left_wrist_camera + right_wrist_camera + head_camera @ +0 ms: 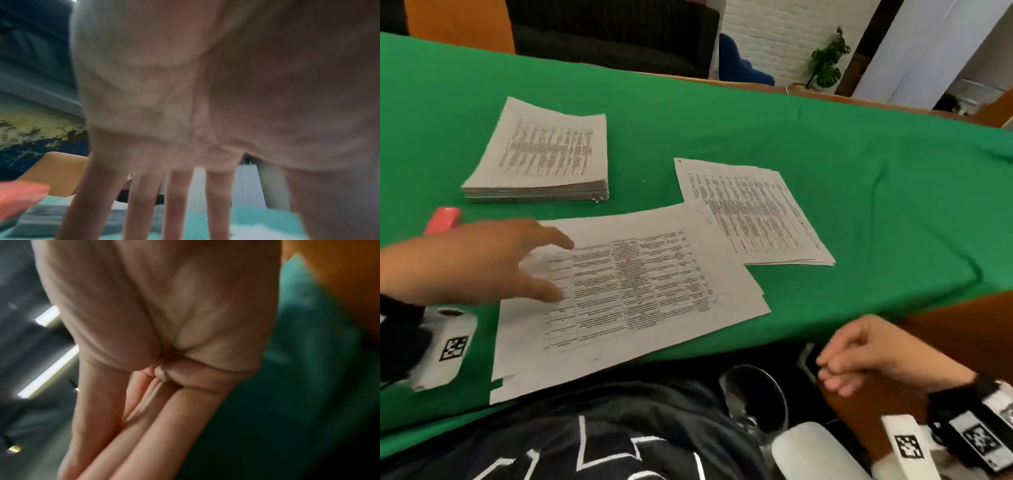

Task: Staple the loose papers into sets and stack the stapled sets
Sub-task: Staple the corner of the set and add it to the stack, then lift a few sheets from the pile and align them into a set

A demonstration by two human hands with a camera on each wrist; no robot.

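Observation:
A few printed sheets (640, 291) lie loosely fanned at the near edge of the green table (859, 178). My left hand (517, 260) rests over their left side, its fingers (176, 203) spread and straight. A pink stapler (443, 221) lies just behind that hand and shows as a pink block (20, 196) in the left wrist view. A thick stack of papers (544, 157) sits at the back left. A thinner pile of sheets (753, 212) lies to the right. My right hand (859, 359) hangs below the table edge with its fingers (144, 426) relaxed, holding nothing.
A round metal object (756, 394) sits below the table near my lap. Wooden table edging (962, 329) shows beside the right hand. A potted plant (825, 61) and a dark chair (613, 34) stand beyond the far edge.

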